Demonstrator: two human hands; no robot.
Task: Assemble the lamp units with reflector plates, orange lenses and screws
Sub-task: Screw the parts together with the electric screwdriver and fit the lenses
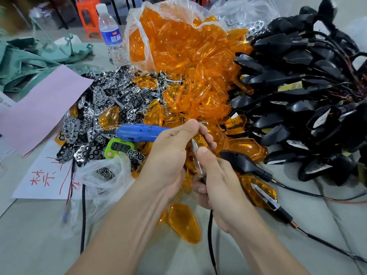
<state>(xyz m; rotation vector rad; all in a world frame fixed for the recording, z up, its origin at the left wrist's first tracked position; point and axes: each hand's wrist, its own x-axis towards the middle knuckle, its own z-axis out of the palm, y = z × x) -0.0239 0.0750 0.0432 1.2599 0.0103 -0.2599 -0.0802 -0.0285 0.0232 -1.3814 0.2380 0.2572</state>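
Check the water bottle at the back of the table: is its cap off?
No, the water bottle stands upright with its white cap in place.

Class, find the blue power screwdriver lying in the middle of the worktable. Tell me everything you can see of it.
The blue screwdriver is a slim tool with a glossy plastic body and ribbed vents on top. It lies almost level on the heap of reflector plates and orange lenses, just behind the green timer. A black cord leaves its left end and curves down. The left hand, gripping a lamp unit, hides its right end, so no bit shows; whether they touch cannot be told.
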